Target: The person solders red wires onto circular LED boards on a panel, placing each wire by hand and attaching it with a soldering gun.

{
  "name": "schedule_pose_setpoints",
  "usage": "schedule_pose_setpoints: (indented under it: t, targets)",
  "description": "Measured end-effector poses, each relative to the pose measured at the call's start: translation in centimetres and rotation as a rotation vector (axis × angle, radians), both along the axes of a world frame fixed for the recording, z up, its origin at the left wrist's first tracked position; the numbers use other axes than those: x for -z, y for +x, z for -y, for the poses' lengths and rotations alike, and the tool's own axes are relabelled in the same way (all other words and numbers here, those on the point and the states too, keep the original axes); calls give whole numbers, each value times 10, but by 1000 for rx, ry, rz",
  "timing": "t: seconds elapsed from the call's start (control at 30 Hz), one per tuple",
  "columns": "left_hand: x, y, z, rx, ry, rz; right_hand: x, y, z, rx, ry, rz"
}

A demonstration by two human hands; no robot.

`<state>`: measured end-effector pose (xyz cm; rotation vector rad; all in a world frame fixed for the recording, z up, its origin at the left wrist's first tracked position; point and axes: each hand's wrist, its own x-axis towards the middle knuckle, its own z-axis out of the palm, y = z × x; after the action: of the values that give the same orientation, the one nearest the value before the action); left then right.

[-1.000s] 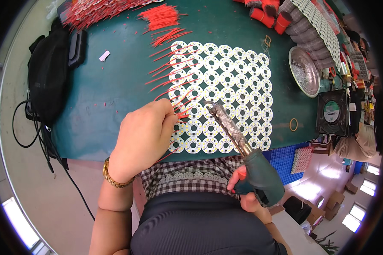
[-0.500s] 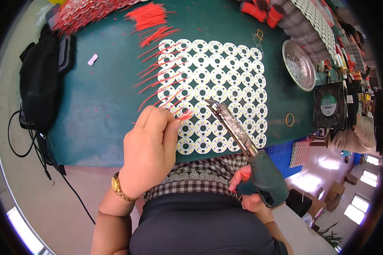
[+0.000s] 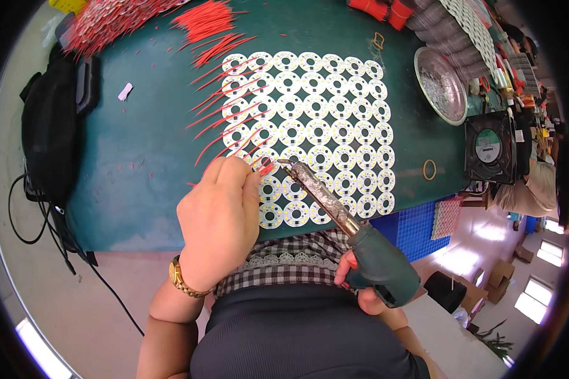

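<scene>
My left hand (image 3: 218,218) is pinched closed around red wires (image 3: 267,167), whose ends poke out past the fingertips. Under them lies a panel of round white LED boards (image 3: 318,132), set out in rows on the green table. My right hand (image 3: 360,281) grips the dark green handle of a soldering gun (image 3: 385,265). Its bent tip reaches the board beside the wire ends in my left hand; whether it touches cannot be made out. More red wires (image 3: 212,136) slant across the left two columns of boards.
Loose red wires (image 3: 205,25) lie in a pile beyond the panel. To the right are a metal bowl (image 3: 441,85), a rubber band (image 3: 429,169) and a black fan (image 3: 490,146). A black bag (image 3: 49,126) with cables sits at the left edge. Stacked wired boards (image 3: 117,25) stand far left.
The soldering gun has moved left, bringing its tip close to the wires at my left fingertips. My left hand keeps its pinch. The whole view has shifted slightly.
</scene>
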<state>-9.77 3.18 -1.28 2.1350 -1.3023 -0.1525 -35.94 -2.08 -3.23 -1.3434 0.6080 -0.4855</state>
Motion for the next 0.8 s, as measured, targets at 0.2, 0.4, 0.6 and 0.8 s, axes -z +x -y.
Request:
schedule_pose_setpoints:
  t: [0.2, 0.4, 0.6, 0.8]
  targets:
    - [-8, 1, 1, 26, 30, -72, 4, -1, -2, 16, -10, 26]
    - [-6, 5, -1, 55, 45, -31, 2, 0, -2, 19, 21, 26]
    - [-6, 8, -1, 72, 13, -85, 1, 1, 2, 9, 33, 38]
    - [-6, 13, -3, 114, 13, -125, 1, -6, 7, -54, 87, -65]
